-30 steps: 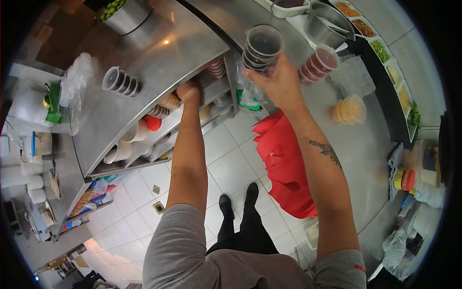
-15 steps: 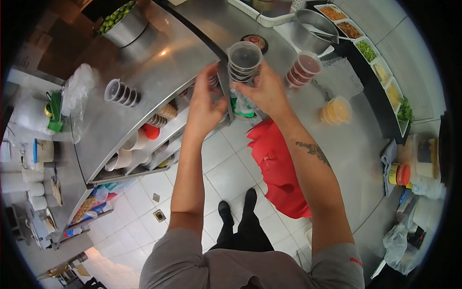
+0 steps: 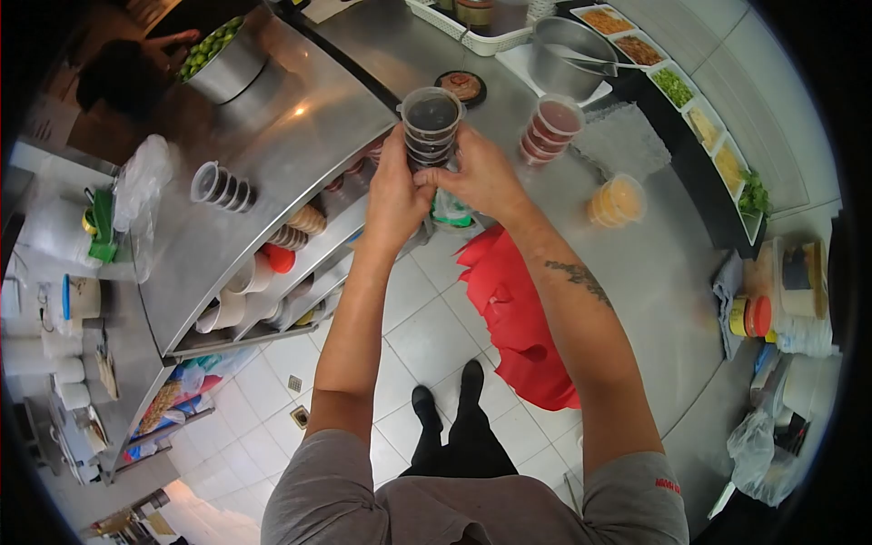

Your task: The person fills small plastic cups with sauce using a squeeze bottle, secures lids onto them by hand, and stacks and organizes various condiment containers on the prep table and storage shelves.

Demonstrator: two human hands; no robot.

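A stack of small clear lidded cups with dark contents (image 3: 431,116) is held upright between both my hands. My left hand (image 3: 396,193) is closed against the stack's left side. My right hand (image 3: 479,179) wraps the right side, its thumb across the front near the bottom. The lower cups are partly hidden by my fingers. To the right on the steel counter stand a stack of cups with reddish contents (image 3: 551,129) and a shorter stack with orange-yellow contents (image 3: 617,201). Behind the held stack, a reddish item lies on a black round dish (image 3: 462,87).
Another stack of dark cups (image 3: 223,187) sits on the left counter, near a pot of limes (image 3: 227,73). A shelf (image 3: 263,313) below holds cups and bowls. Red cloth (image 3: 518,318) hangs off the right counter. Another person's hand (image 3: 173,40) shows at upper left.
My left hand has come in and closed on the cup stack, which my right hand held before. The stack has shifted left and slightly lower. A person has appeared at upper left.
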